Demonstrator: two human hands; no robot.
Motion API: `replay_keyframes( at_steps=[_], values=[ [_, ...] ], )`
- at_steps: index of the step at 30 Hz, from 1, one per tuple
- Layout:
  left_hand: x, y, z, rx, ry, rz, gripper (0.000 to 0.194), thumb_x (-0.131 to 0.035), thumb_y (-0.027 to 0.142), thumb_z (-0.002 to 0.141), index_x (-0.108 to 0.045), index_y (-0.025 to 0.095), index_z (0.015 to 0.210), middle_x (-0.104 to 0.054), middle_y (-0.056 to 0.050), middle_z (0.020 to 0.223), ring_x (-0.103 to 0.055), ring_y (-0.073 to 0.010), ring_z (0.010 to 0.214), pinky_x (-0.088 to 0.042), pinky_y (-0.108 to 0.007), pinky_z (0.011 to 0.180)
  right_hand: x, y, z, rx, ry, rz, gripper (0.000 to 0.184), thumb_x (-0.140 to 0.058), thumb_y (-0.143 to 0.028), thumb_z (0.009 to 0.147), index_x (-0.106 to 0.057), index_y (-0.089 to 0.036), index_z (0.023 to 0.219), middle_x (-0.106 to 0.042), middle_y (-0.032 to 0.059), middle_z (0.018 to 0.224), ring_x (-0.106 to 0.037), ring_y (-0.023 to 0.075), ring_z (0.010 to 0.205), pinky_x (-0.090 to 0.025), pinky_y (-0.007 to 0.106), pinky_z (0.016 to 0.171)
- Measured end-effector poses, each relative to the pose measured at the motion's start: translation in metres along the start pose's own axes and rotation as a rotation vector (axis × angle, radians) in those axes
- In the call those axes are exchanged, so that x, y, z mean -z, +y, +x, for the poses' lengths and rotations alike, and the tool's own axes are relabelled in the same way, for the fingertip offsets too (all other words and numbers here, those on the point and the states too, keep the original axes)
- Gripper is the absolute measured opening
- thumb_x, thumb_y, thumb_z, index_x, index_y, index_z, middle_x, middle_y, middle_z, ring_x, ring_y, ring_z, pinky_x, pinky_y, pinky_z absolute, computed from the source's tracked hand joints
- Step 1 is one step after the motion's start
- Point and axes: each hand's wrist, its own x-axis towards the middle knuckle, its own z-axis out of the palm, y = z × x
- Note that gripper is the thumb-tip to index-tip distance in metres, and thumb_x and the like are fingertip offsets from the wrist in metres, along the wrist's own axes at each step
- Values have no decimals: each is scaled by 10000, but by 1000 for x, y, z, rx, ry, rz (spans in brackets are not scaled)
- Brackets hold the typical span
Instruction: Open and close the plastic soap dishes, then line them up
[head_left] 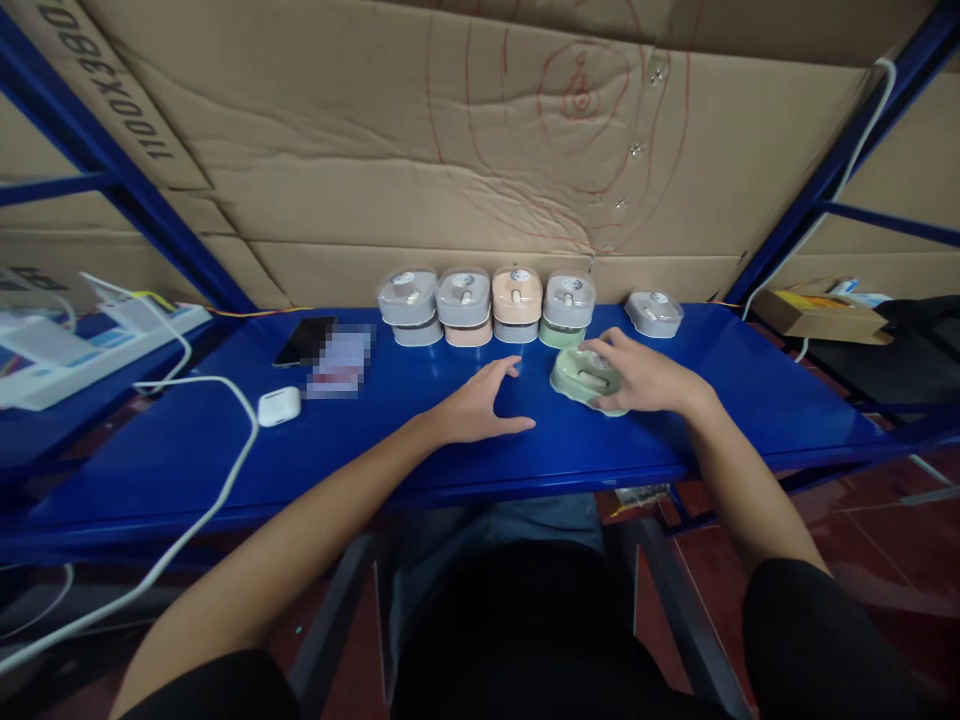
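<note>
My right hand grips a green box with a clear lid, low over the blue table or resting on it; I cannot tell which. To its left, my left hand is open, thumb and fingers apart, with nothing in it. Behind them several boxes of the same kind stand in stacks of two: a grey pair, a grey box on an orange one, an orange box on a grey one, and a grey box on a green one. A single grey box sits farther right.
On the left of the blue table lie a white earbud case, a dark phone and a blurred-out item. A white cable crosses the left side. Cardboard walls the back, between blue posts.
</note>
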Motion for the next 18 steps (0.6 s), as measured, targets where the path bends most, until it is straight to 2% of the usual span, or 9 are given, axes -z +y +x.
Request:
replay_keyframes(
  at_steps=[4, 7, 10, 13, 15, 18],
  values=[
    [0, 1, -1, -73, 9, -43, 1333, -1017, 673, 685, -366, 242, 1765, -481, -219, 1794, -485, -471, 1654, -411, -637, 1364, -19, -35, 13, 324, -9, 252, 931, -932, -547, 861, -545, -326, 1679, -588, 138, 1564, -670, 390, 1366, -601, 559, 1168],
    [2, 0, 0, -98, 43, -56, 1311, -1050, 649, 647, -425, 252, 1729, -490, -207, 1793, -488, -486, 1650, -405, -647, 1367, -33, -51, 28, 417, 3, 339, 973, -894, -608, 911, -479, -316, 1741, -591, 155, 1638, -622, 402, 1468, -562, 589, 1226],
    [3, -2, 2, -85, 73, -89, 1310, -1061, 646, 635, -434, 248, 1715, -586, -204, 1695, -580, -476, 1563, -457, -659, 1321, -35, -41, 34, 414, 42, 397, 884, -857, -619, 951, -525, -303, 1706, -671, 151, 1591, -663, 390, 1433, -570, 592, 1217],
    [4, -4, 4, -69, 115, -76, 1391, -1082, 621, 607, -387, 239, 1750, -645, -196, 1588, -628, -457, 1488, -494, -660, 1284, -27, -8, 31, 337, 102, 447, 776, -805, -651, 990, -584, -292, 1642, -692, 143, 1586, -686, 382, 1416, -554, 610, 1232],
    [5, -5, 3, -74, 142, -33, 1250, -1055, 607, 673, -467, 259, 1720, -654, -164, 1537, -635, -429, 1465, -501, -636, 1286, -22, 18, 27, 222, 127, 441, 758, -778, -689, 991, -613, -288, 1613, -697, 147, 1570, -691, 395, 1395, -546, 647, 1227],
    [9, -4, 0, -105, 117, 55, 665, -930, 615, 861, -779, 302, 1427, -620, -113, 1525, -617, -393, 1481, -480, -582, 1325, -18, 49, 22, 25, 80, 351, 793, -789, -752, 937, -666, -287, 1567, -751, 143, 1403, -740, 392, 1227, -582, 670, 1146]
  ],
)
